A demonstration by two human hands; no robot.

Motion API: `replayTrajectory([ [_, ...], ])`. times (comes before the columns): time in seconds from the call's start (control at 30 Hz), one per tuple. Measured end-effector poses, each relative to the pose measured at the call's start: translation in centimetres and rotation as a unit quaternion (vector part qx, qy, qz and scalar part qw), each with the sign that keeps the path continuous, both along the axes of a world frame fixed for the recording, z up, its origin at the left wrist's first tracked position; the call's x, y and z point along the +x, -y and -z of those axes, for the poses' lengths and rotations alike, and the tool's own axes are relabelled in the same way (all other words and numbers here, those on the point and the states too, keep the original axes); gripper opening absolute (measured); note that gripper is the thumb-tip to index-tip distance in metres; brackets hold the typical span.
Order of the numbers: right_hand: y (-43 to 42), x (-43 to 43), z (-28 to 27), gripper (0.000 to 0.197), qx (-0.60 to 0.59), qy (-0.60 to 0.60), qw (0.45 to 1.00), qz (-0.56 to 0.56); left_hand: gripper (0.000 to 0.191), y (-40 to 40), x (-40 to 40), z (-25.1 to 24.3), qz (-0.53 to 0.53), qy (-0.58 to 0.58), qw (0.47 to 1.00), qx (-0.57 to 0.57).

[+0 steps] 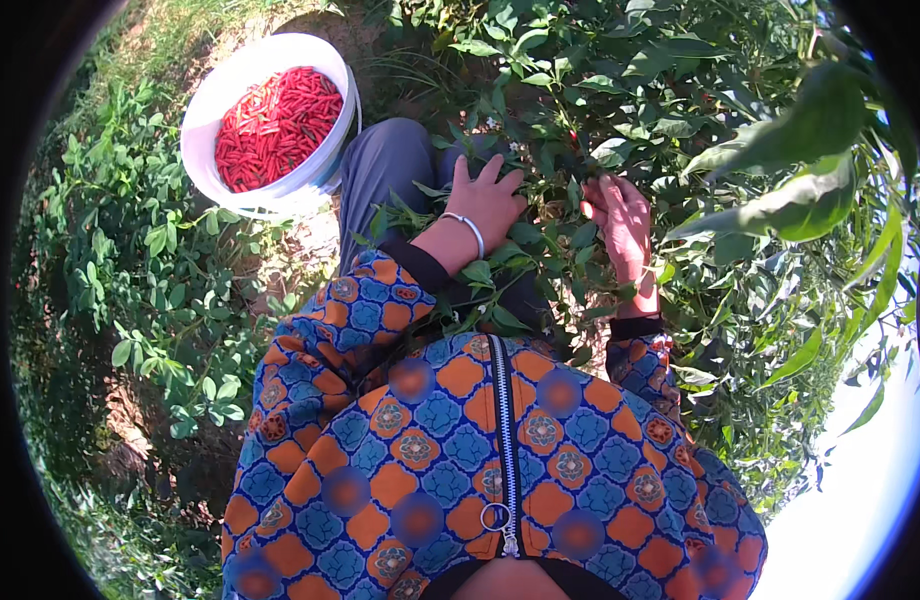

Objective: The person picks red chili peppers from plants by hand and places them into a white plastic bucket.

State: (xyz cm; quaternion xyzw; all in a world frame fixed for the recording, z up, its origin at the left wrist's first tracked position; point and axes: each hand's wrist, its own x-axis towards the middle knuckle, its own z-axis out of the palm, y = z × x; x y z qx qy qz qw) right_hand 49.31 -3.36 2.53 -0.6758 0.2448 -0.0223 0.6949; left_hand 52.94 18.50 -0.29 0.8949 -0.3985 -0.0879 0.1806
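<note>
My left hand, with a silver bangle at the wrist, lies palm down over the leafy stems of a chilli plant. Its fingers are spread and the palm side is hidden. Across a gap of foliage, my right hand has its fingers bent among the leaves. Something bright red shows at those fingertips, but whether it is a chilli or a sunlit fingertip is unclear. Just above, a small red chilli hangs among leaves. A white plastic bucket at upper left holds a heap of red chillies.
The bucket stands beside my bent knee. Large leaves hang close to the camera on the right. Low green plants cover the ground on the left, with dry soil showing below the bucket.
</note>
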Motion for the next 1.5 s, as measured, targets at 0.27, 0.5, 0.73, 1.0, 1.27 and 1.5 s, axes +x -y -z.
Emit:
replayTrajectory([
  [0.27,2.9,7.6,2.6,0.035,-0.632,0.017,0.747,-0.204,0.035,1.6,-3.1,1.7,-0.053,0.016,0.996,-0.068],
  [0.5,2.9,7.2,4.0,0.024,-0.606,0.035,0.773,-0.186,0.062,1.9,-3.7,-2.4,-0.013,-0.289,0.954,-0.084],
  [0.73,4.1,5.7,4.5,0.008,0.435,0.016,0.899,-0.050,0.066,1.0,-6.3,-1.1,0.040,-0.071,0.996,0.049],
  [1.0,4.9,3.6,2.3,0.022,0.292,0.037,0.956,0.000,0.028,-2.5,-1.3,-1.9,0.031,-0.059,0.994,0.082],
  [1.27,3.1,1.7,1.1,0.010,0.261,0.101,0.960,0.024,0.024,-4.4,2.7,1.4,0.021,0.096,0.993,0.062],
  [1.5,-1.6,0.4,4.0,0.023,-0.529,-0.123,0.826,-0.152,0.031,-5.5,3.3,3.2,0.026,0.095,0.994,-0.048],
])
